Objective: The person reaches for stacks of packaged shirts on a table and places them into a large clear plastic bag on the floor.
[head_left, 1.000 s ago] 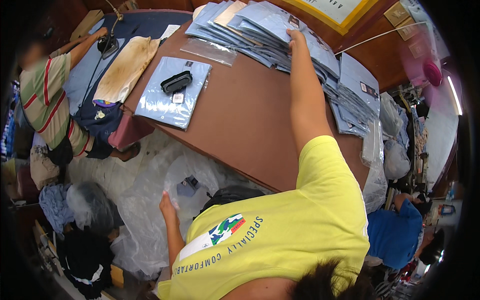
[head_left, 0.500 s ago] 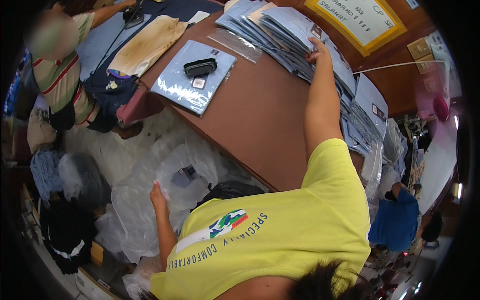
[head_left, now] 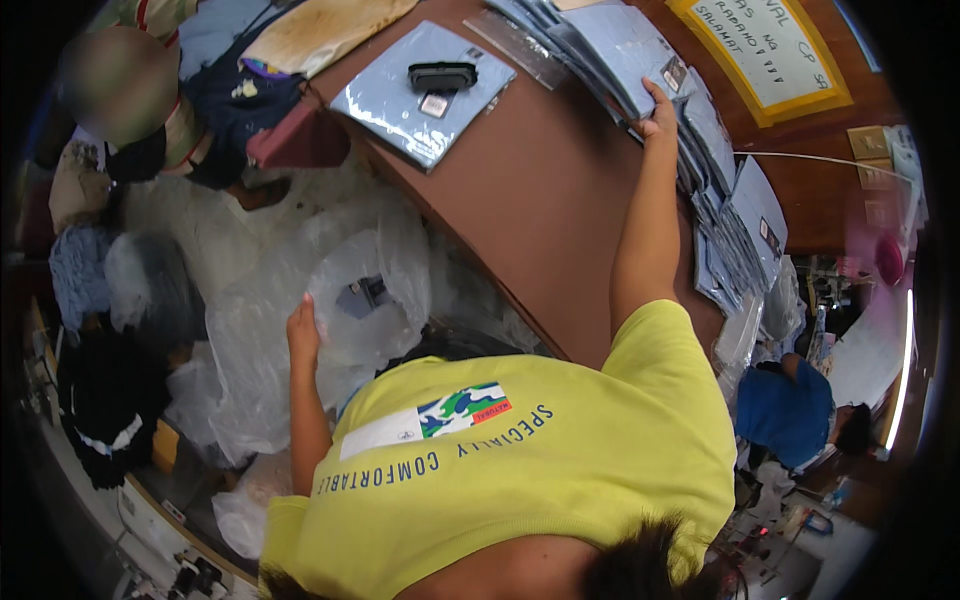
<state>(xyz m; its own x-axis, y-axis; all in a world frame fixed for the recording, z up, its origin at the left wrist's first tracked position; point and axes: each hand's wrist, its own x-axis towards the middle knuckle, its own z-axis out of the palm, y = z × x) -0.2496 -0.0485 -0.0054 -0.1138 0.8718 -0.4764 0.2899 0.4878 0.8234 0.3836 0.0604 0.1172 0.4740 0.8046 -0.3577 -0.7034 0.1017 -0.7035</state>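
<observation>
My right hand (head_left: 657, 118) reaches across the brown table and is closed on the near edge of a packaged blue shirt (head_left: 625, 60). This shirt lies in a long, overlapping row of folded blue shirts (head_left: 735, 215) in clear wrappers. Low on the left, my left hand (head_left: 303, 328) is closed at the rim of a large clear plastic bag (head_left: 255, 320); its fingertips are partly hidden. Inside the bag's mouth shows a packaged shirt (head_left: 362, 298) with a dark label. On the table, a black oblong object (head_left: 443, 75) rests on another packaged shirt (head_left: 400, 110).
The brown table (head_left: 510, 225) has its near edge beside the bag. A person (head_left: 165, 110) stands at the far left next to dark cloth. Filled plastic bags (head_left: 155, 285) and dark garments (head_left: 110, 420) crowd the left floor. Another person in blue (head_left: 785, 410) is at the right.
My view has shifted, so the table appears higher. My right hand stays at the row of shirts, and the shirt under it has come slightly nearer. My left hand remains beside the bag.
</observation>
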